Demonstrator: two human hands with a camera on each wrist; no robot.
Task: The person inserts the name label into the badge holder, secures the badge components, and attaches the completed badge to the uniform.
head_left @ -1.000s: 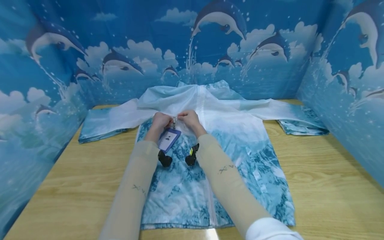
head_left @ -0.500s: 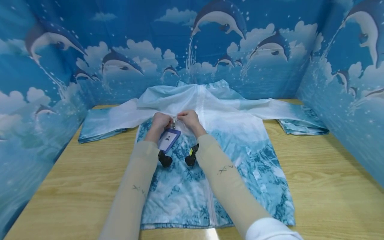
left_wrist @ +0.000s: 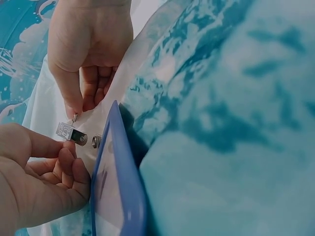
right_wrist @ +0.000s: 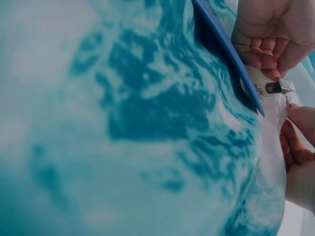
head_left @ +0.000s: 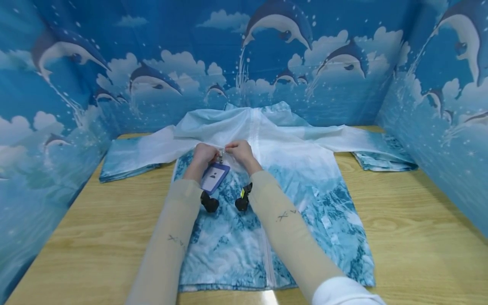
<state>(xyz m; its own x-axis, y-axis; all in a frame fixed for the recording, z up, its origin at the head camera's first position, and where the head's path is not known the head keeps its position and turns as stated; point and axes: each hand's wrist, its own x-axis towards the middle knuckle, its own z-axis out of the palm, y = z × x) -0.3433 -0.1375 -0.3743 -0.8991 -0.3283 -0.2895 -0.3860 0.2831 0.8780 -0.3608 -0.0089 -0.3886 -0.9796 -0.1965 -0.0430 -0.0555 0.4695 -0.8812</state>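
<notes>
A badge holder (head_left: pixel 214 178) with a purple-blue frame and a white card lies tilted on the left front of a blue-and-white zip jacket (head_left: pixel 312 186). A small silver badge clip (left_wrist: pixel 64 130) with a short strap and a metal ring sits at its top end. My left hand (head_left: pixel 206 152) pinches the clip near its strap between thumb and fingers. From the other side my right hand (head_left: pixel 241 152) pinches the thin metal piece that sticks out of the clip, close against the white cloth. Whether the clip bites the cloth cannot be made out.
Both jacket sleeves (head_left: pixel 133 154) stretch sideways with folded ends on the wooden table (head_left: pixel 114 237). A dolphin-print curtain (head_left: pixel 198 51) closes off the back and sides. Black wrist devices (head_left: pixel 209 202) hang under both forearms.
</notes>
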